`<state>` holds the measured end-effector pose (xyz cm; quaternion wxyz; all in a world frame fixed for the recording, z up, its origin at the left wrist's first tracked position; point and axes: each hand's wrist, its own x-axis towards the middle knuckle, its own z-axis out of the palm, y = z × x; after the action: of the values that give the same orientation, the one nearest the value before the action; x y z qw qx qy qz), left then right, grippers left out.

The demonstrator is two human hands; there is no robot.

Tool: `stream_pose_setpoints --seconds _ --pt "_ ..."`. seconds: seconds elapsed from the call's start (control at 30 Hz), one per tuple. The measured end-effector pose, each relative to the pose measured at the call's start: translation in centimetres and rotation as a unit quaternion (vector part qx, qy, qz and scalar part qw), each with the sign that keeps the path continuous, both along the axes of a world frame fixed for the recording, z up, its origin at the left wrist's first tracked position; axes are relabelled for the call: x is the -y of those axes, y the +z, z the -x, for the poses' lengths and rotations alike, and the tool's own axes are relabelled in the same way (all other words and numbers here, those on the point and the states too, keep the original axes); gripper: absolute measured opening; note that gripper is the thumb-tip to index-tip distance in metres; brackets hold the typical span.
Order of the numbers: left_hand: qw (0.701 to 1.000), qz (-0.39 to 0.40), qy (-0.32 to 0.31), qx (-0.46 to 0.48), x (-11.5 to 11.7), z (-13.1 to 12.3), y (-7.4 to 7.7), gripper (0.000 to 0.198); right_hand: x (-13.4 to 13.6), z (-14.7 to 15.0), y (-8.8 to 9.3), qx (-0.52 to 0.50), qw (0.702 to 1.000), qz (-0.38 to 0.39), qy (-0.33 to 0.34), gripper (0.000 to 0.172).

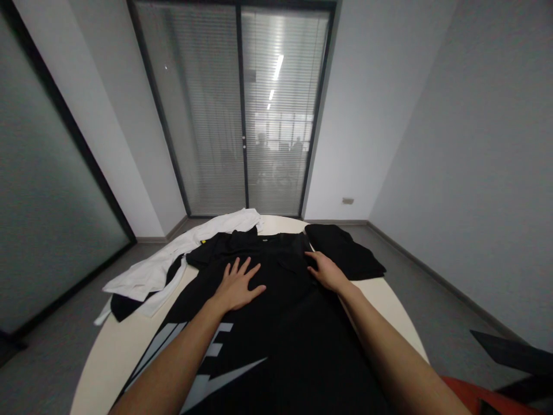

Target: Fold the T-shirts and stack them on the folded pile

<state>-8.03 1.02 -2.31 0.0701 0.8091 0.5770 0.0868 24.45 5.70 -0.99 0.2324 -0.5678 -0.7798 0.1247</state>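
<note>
Black shirt fabric (285, 311) touches the splayed left hand (237, 288) and curled right hand (327, 272), whose grip is unclear.

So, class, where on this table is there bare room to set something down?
Bare table shows at near left, between white clothes and black shirt, and at right, between folded black clothes, right forearm and table's edge. The middle is crowded: the shirt, left hand on it, right hand at its edge.

Your slim, bare left forearm (184, 351) and matching bare right forearm (380, 340) taper toward the wrists (218, 305), and your bare left hand (235, 290) and bare right hand (327, 272) have pretty slender fingers (244, 267) tbh.
</note>
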Motion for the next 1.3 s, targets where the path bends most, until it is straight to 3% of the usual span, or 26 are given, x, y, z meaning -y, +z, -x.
stream_pose_setpoints --seconds 0.17,0.4,0.6,0.77,0.93,1.13,1.3 --pt "0.999 -0.029 -0.015 0.007 0.3 -0.2 0.2 0.074 0.2 0.4 -0.4 -0.014 0.999 -0.027 -0.026 0.052" --pt "0.990 -0.036 -0.130 0.033 0.9 -0.9 0.3 0.051 1.6 0.2 0.4 -0.070 0.997 0.015 -0.040 0.058" --pt "0.990 -0.021 -0.134 0.035 1.1 -1.0 0.4 0.051 2.6 -0.3 1.1 -0.103 0.991 0.049 -0.065 0.054" --pt "0.990 -0.012 -0.136 0.029 1.3 -1.0 0.8 0.054 3.1 -0.1 1.6 -0.167 0.984 0.063 -0.019 0.057" --pt "0.990 -0.001 -0.142 0.023 1.6 -1.0 1.1 0.060 3.5 1.3 1.7 -0.210 0.976 0.052 0.019 0.053" --pt "0.990 -0.007 -0.141 0.029 1.8 -1.0 1.1 0.060 3.6 3.2 1.1 -0.227 0.972 0.056 -0.005 0.047" --pt "0.990 -0.006 -0.138 0.030 1.8 -1.0 1.1 0.060 3.7 4.7 1.7 -0.240 0.970 0.033 0.010 0.037"
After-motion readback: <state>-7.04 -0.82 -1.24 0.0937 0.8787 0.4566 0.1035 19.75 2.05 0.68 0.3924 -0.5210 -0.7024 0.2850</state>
